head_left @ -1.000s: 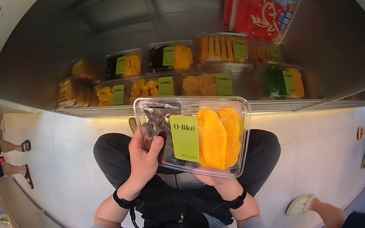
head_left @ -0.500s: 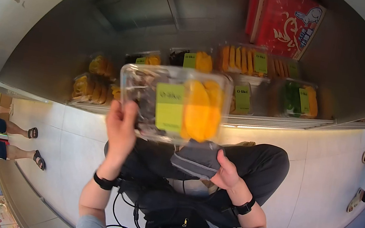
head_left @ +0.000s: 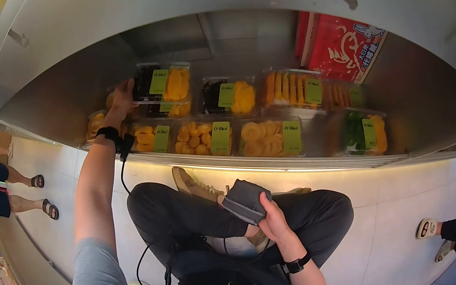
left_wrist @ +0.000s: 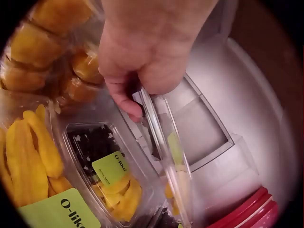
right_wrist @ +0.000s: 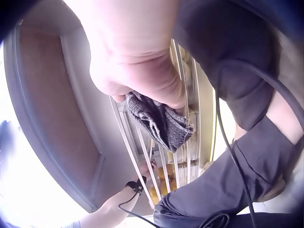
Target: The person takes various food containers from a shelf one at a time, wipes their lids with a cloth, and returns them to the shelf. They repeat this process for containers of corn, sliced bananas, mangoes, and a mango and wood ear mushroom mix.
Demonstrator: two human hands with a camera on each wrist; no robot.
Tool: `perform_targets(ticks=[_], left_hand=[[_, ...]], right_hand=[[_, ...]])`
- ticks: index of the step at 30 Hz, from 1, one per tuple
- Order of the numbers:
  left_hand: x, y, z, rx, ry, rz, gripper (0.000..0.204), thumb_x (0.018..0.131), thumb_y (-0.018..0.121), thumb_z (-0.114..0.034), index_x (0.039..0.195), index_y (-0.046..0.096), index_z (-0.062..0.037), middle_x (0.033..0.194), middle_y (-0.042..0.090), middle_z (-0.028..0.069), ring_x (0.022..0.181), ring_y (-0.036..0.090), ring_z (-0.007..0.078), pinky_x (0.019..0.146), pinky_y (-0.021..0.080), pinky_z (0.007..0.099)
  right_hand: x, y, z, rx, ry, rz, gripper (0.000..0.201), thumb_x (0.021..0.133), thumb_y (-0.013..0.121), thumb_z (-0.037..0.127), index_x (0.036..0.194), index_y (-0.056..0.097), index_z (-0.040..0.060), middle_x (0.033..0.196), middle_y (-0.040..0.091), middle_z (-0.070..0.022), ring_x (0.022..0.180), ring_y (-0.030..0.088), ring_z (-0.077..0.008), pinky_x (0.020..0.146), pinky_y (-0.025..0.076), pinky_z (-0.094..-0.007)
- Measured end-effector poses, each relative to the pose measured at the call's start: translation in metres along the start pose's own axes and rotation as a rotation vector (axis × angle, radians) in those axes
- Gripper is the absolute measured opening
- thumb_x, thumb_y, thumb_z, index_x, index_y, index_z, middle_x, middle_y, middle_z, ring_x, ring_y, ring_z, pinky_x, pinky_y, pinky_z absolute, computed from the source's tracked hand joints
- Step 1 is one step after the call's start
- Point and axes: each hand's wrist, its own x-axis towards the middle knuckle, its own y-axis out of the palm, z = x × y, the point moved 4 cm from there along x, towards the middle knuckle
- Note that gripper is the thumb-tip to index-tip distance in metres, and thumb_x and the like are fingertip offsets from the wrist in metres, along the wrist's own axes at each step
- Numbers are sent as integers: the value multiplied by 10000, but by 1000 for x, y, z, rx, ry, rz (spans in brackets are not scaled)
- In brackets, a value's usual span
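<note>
My left hand (head_left: 121, 99) reaches into the metal display case and grips the left end of a clear box (head_left: 160, 83) of dark pieces and yellow slices with a green label. That box is above a similar one in the head view. In the left wrist view the hand (left_wrist: 142, 61) pinches the box's edge (left_wrist: 159, 137), and the box stands tilted beside a lower box (left_wrist: 111, 171). Over my lap my right hand (head_left: 279, 216) holds a folded dark grey cloth (head_left: 245, 202), thumb on top; the right wrist view shows the cloth (right_wrist: 159, 121) below the fingers.
More fruit boxes (head_left: 204, 139) stand in rows along the case, with a red printed box (head_left: 344, 50) at the back. A slatted front edge (head_left: 272, 164) borders the case. Crossed legs (head_left: 181, 212) are below, a cable (head_left: 140, 263) hangs near them, and bystanders' feet show on both sides.
My left hand has carried the fruit box forward and left, from over my lap into the case. My right hand, earlier under the box, now shows with the cloth over the lap.
</note>
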Motion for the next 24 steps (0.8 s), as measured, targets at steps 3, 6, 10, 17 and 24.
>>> perform_targets(ticks=[3, 6, 10, 17, 24], left_hand=[[30, 2, 32, 112, -28, 27, 463, 1000, 489, -383, 1318, 512, -46, 1201, 593, 142, 957, 638, 261, 628, 599, 350], [35, 6, 37, 170, -12, 110, 488, 999, 481, -420, 1329, 496, -61, 1178, 595, 134, 968, 628, 260, 639, 594, 357], [40, 14, 46, 135, -88, 177, 518, 985, 502, -430, 1328, 482, -43, 1186, 598, 148, 991, 627, 274, 659, 595, 364], [73, 26, 105, 1715, 349, 377, 892, 688, 834, -333, 1388, 397, 4, 1361, 489, 230, 1303, 414, 417, 1139, 209, 577], [75, 40, 115, 1731, 430, 378, 513, 820, 670, -197, 1264, 534, 21, 1266, 578, 219, 1220, 505, 380, 1059, 319, 528]], right_hand=[[5, -6, -3, 18, 26, -37, 518, 1022, 460, 409, 1342, 492, 3, 1318, 568, -93, 1216, 536, -189, 1048, 404, -348], [10, -10, -6, 11, 27, -58, 506, 1020, 469, 401, 1337, 497, 8, 1310, 573, -92, 1207, 542, -183, 1046, 406, -344], [8, -5, -3, 1, 34, -63, 507, 1018, 474, 402, 1339, 496, 10, 1302, 577, -91, 1199, 547, -180, 1042, 409, -341], [9, -8, -6, -17, 37, -87, 506, 1018, 480, 394, 1345, 491, 7, 1300, 576, -86, 1199, 542, -174, 1040, 402, -331], [8, -5, -6, -31, 34, -67, 502, 1024, 469, 378, 1348, 497, -4, 1301, 578, -94, 1188, 548, -169, 1027, 416, -317]])
